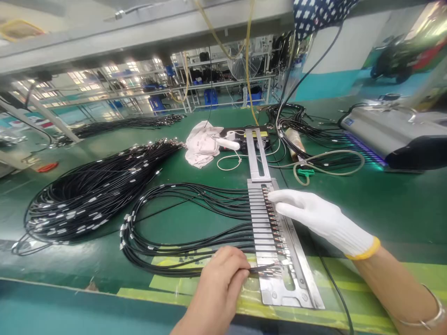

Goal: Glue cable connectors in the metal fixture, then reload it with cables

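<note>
A slotted metal fixture (262, 223) lies on the bench, with black cables (195, 195) set side by side in its slots. Their metal connector ends (274, 223) line up along its right side. My left hand (221, 279), bare, is closed around a few black cables at the fixture's lower left edge. The ends of those lower cables rest on the metal near its bottom. My right hand (314, 216), in a white glove with a yellow cuff, has its fingers stretched out and parted. Its fingertips are at the upper connector ends, touching or just above them.
A large coil of black cables (87, 195) lies at the left. Behind the fixture are a crumpled pale cloth (202, 144) and a black box (240, 137). A machine with a violet glow (394, 132) stands at the right. Yellow film (167, 284) covers part of the front edge.
</note>
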`<action>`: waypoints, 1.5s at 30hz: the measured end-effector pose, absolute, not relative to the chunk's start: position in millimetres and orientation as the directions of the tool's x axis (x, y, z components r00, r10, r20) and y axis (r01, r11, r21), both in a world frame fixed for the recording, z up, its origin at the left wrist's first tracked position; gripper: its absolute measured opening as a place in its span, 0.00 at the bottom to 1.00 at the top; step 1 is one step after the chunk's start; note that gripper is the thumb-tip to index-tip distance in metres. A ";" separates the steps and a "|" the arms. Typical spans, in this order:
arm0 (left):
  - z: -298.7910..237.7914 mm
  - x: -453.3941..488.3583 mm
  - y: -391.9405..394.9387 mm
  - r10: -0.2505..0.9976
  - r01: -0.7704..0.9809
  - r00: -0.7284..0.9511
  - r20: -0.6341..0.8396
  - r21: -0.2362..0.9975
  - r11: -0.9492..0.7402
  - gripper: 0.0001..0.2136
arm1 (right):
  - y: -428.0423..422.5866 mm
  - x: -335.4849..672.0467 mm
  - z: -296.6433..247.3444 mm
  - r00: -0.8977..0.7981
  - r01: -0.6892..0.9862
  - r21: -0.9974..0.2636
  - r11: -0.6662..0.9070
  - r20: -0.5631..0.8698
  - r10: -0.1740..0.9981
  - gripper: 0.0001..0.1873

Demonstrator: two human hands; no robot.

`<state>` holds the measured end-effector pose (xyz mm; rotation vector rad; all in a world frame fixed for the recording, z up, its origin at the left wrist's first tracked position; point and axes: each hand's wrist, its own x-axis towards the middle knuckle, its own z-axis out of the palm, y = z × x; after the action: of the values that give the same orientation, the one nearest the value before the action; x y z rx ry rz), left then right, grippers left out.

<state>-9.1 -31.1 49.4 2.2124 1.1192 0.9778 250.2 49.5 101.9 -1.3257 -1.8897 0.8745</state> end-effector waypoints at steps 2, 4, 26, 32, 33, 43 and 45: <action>58.3 -6.5 -30.6 0.913 0.484 0.371 0.169 0.804 -0.346 0.06 | 50.1 250.4 103.0 -0.289 0.520 -0.808 0.277 0.138 0.947 0.27; 64.8 -3.9 -30.3 0.940 0.483 0.342 0.019 0.854 -0.193 0.06 | 49.8 250.0 104.8 -0.305 0.560 -0.772 0.300 0.145 0.941 0.26; 67.6 10.8 -13.9 0.906 0.631 0.348 0.243 0.654 -0.418 0.12 | 34.4 258.2 122.9 -0.444 0.676 -0.600 0.427 0.131 0.886 0.10; 74.5 11.0 -11.2 0.933 0.586 0.304 0.191 0.734 -0.342 0.13 | 27.5 250.2 127.1 -0.523 0.643 -0.621 0.448 0.071 0.849 0.12; 74.9 10.7 -10.4 0.936 0.582 0.301 0.182 0.742 -0.332 0.13 | 27.7 249.4 126.4 -0.538 0.631 -0.625 0.459 0.074 0.840 0.12; 81.8 10.5 -6.3 0.951 0.576 0.304 0.056 0.784 -0.230 0.15 | 33.0 249.9 113.5 -0.549 0.612 -0.612 0.502 0.129 0.826 0.13; 82.4 10.9 -5.8 0.951 0.582 0.306 0.047 0.782 -0.226 0.15 | 32.9 249.2 114.3 -0.544 0.609 -0.623 0.490 0.121 0.830 0.13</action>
<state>10.9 -5.8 82.4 1.9113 1.3598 0.7102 249.2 32.9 114.3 -1.1958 -2.3316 0.7385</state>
